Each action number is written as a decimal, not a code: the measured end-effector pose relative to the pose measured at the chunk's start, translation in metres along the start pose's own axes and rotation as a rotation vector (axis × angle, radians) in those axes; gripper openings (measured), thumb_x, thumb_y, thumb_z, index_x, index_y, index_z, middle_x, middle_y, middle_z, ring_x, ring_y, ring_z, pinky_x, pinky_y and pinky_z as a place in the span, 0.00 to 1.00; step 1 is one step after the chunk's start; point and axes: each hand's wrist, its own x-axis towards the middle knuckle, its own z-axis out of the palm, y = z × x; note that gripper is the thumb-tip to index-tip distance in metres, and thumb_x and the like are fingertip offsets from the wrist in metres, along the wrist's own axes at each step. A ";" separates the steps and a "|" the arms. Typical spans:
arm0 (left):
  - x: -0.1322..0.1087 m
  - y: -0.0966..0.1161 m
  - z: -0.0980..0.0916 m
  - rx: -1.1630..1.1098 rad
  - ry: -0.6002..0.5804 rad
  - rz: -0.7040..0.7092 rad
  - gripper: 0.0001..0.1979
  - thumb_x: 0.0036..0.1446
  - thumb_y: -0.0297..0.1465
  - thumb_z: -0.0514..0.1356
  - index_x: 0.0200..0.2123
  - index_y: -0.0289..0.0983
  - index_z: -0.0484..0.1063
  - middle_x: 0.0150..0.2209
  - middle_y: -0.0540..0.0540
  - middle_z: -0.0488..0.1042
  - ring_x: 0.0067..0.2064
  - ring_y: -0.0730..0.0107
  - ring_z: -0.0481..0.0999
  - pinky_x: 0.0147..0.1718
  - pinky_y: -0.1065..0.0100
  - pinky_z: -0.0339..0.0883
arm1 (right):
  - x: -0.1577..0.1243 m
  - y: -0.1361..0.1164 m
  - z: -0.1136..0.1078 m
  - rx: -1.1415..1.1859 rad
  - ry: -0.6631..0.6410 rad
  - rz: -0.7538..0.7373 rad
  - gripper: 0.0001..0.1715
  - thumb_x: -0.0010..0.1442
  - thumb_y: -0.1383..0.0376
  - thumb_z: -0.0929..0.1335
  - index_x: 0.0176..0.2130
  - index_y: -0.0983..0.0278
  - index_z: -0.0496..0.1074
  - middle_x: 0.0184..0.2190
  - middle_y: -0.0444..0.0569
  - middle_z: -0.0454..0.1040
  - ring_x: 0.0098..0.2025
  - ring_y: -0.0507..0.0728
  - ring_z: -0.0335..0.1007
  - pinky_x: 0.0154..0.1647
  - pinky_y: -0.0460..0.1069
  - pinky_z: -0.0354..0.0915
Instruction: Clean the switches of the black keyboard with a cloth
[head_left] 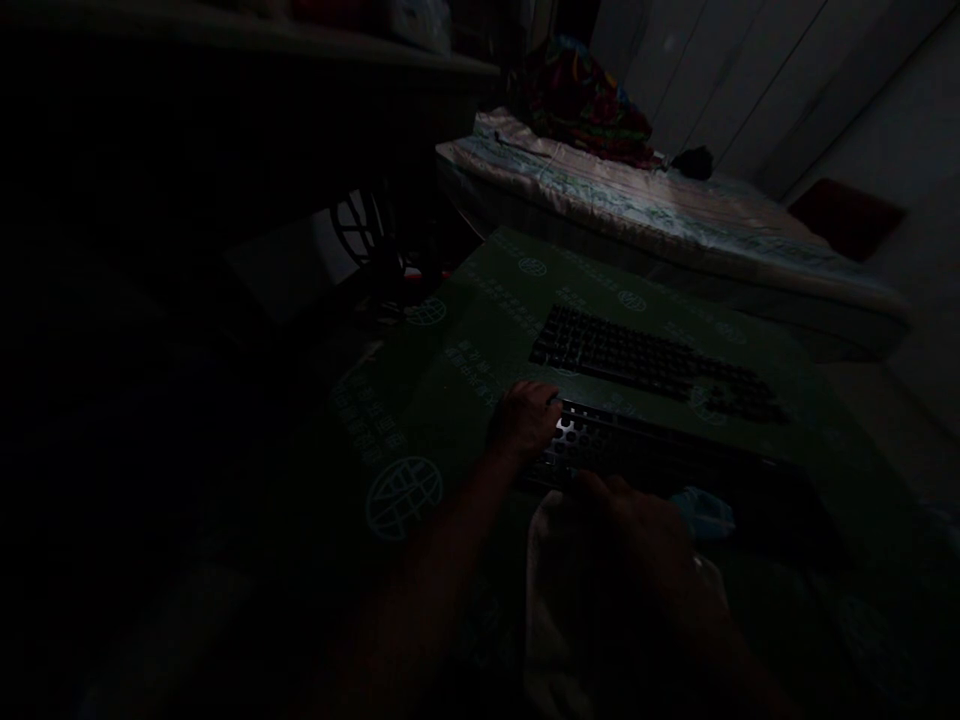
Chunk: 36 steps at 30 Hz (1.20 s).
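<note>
A dark keyboard (675, 450) with bare key sockets at its left end lies on the green patterned table cover (465, 400). My left hand (525, 415) is closed around the keyboard's left end. Over its lower front edge is my right hand (622, 510), fingers bent and pressed together on what looks like a pale cloth (547, 590) hanging below them. Deep shadow hides the fingertips. Beside the right hand sits a light-blue crumpled item (705, 512), its kind unclear. Loose keycaps (622, 350) are laid out in keyboard order behind the keyboard.
A bed (637, 200) with a patterned sheet stands beyond the table, with a colourful heap of fabric (585, 100) on it. At the left rise a dark raised surface (300, 50) and a spoked wheel (360, 230). The room is very dim.
</note>
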 end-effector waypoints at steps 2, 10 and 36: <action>0.000 0.000 0.000 0.002 -0.002 0.001 0.10 0.56 0.31 0.54 0.39 0.39 0.72 0.41 0.47 0.75 0.45 0.66 0.70 0.47 0.64 0.63 | -0.003 -0.001 -0.003 0.017 -0.029 -0.001 0.20 0.61 0.71 0.59 0.51 0.60 0.66 0.43 0.53 0.74 0.37 0.57 0.75 0.29 0.47 0.61; 0.000 0.001 -0.001 -0.003 -0.015 -0.016 0.09 0.56 0.31 0.53 0.39 0.40 0.72 0.42 0.47 0.75 0.45 0.67 0.70 0.47 0.64 0.63 | 0.001 0.002 0.002 0.000 -0.013 -0.036 0.20 0.61 0.69 0.59 0.51 0.57 0.66 0.42 0.51 0.75 0.35 0.56 0.75 0.26 0.45 0.59; -0.001 0.001 0.000 0.010 -0.007 -0.005 0.10 0.56 0.30 0.54 0.40 0.38 0.72 0.42 0.46 0.75 0.45 0.66 0.71 0.47 0.64 0.63 | 0.008 -0.016 -0.004 -0.057 0.002 -0.023 0.22 0.62 0.71 0.58 0.53 0.57 0.63 0.41 0.52 0.74 0.35 0.57 0.76 0.26 0.46 0.62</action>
